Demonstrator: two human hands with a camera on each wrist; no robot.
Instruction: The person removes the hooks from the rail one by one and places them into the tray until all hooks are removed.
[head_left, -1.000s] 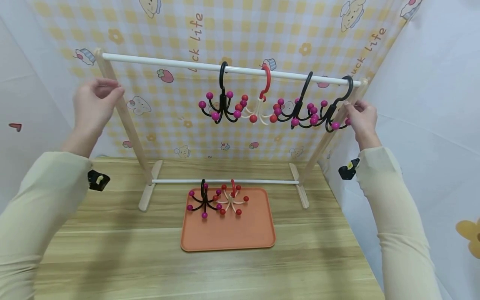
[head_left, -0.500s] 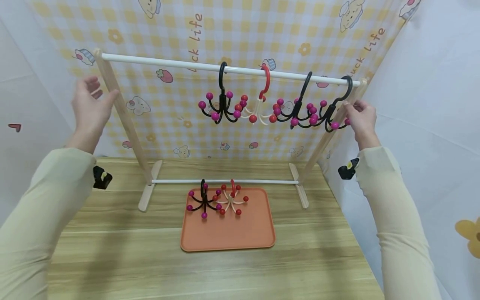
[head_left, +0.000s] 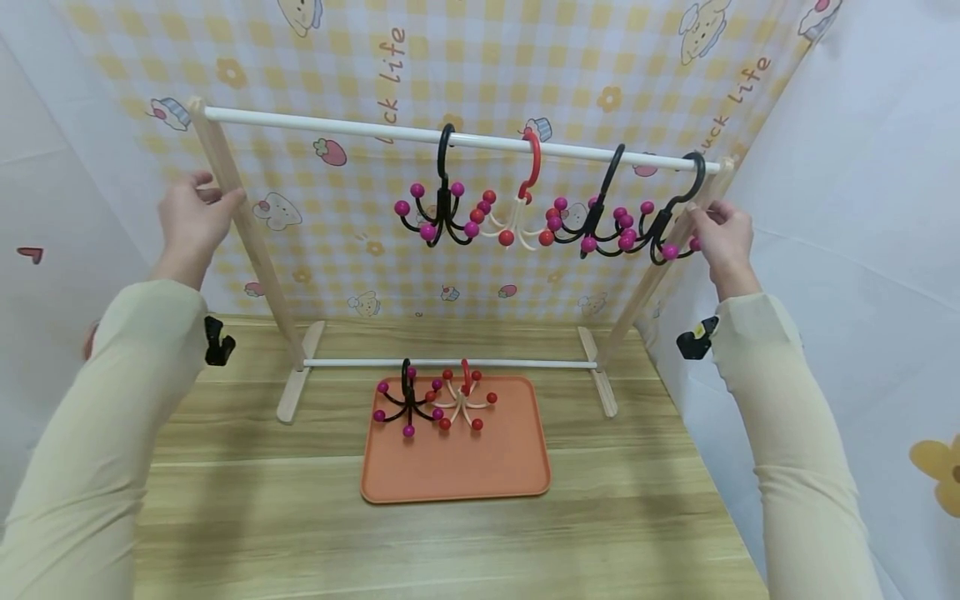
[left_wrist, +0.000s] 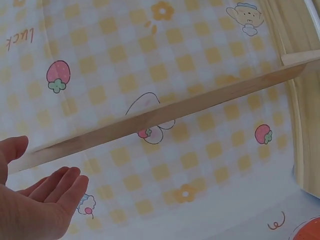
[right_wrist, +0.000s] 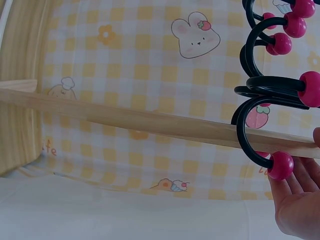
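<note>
At the left of the frame, my left hand (head_left: 193,215) is unclosed, thumb and fingers parted astride the left post (head_left: 266,275); I can't tell whether my thumb touches it. The rack (head_left: 352,362) lies between my hands, its long axis across the frame, its middle about equally near each. Its rail (head_left: 322,125) dips slightly rightward, with four hangers (head_left: 444,200) from centre to right end. At lower centre, the tray (head_left: 465,475) holds two more, well inside the table's (head_left: 622,500) right edge. On the right, my right hand (head_left: 726,237) pinches the right post (head_left: 648,292), the last hanger just beside my fingertips and the white sheet (head_left: 847,208) beyond.
</note>
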